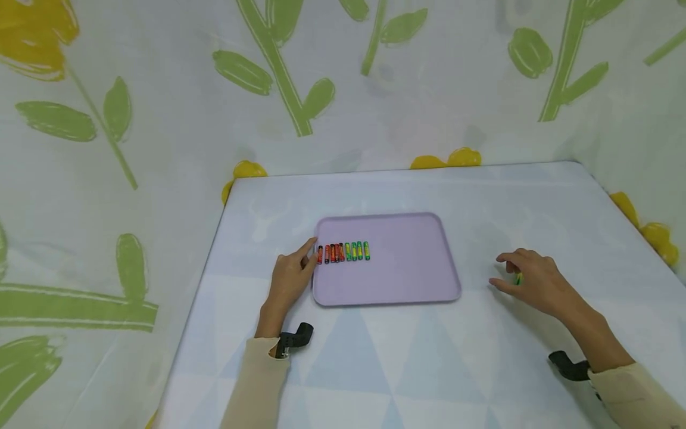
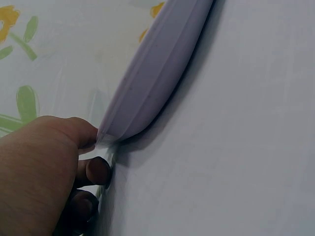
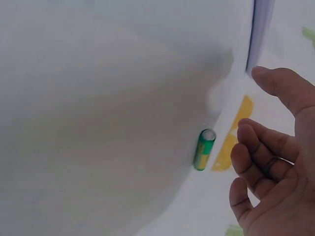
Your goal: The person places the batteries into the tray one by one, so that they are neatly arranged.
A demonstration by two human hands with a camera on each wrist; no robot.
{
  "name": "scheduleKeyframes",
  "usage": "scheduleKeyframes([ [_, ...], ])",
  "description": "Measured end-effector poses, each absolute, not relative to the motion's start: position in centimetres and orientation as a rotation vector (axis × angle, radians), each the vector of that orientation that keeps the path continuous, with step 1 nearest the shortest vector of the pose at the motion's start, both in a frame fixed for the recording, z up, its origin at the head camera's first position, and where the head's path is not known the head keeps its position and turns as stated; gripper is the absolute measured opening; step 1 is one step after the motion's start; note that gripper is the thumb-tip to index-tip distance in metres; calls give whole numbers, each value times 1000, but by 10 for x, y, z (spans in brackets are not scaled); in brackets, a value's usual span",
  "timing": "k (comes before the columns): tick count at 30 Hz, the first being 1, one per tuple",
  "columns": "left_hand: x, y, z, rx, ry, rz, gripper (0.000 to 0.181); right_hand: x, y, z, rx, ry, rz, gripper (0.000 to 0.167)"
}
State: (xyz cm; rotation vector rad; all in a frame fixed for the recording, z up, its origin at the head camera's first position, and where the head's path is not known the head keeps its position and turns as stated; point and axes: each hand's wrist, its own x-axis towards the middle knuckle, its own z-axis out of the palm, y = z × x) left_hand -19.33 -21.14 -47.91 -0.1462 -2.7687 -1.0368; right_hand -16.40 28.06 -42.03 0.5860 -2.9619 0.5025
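A lilac tray (image 1: pixel 396 280) lies on the table, and my left hand (image 1: pixel 291 275) grips its left edge. The left wrist view has the thumb side at the tray's rim (image 2: pixel 142 83), with other fingers curled lower down. Inside the tray, several red-and-black batteries (image 1: pixel 334 253) and several green-and-yellow batteries (image 1: pixel 359 251) form one row at the left. My right hand (image 1: pixel 538 285) hovers right of the tray, thumb and fingers apart. Below it a single green-and-yellow battery (image 3: pixel 204 150) is on the table, not touching the fingers; the head view mostly hides it.
A pale cloth with blue triangles covers the table (image 1: pixel 386 351). Behind it and at the sides hangs a white curtain (image 1: pixel 177 107) with green leaves and yellow flowers. Each wrist wears a black camera mount (image 1: pixel 296 338).
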Motion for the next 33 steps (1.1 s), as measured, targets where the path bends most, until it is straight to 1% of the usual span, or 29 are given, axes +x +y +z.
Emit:
scheduleKeyframes([
  [12,-191,-213,-479,-142,-2769,-1024,42,-160,305,-424,437,-3055,452,47],
  [22,-189,-214,-481,-120,-2782,-1033,42,-161,318,-428,430,-3117,456,42],
  [29,-190,-212,-480,-149,-2754,-1041,42,-159,323,-428,445,-3162,448,47],
  [33,-190,-210,-479,-158,-2745,-1044,42,-158,323,-424,471,-3134,452,46],
])
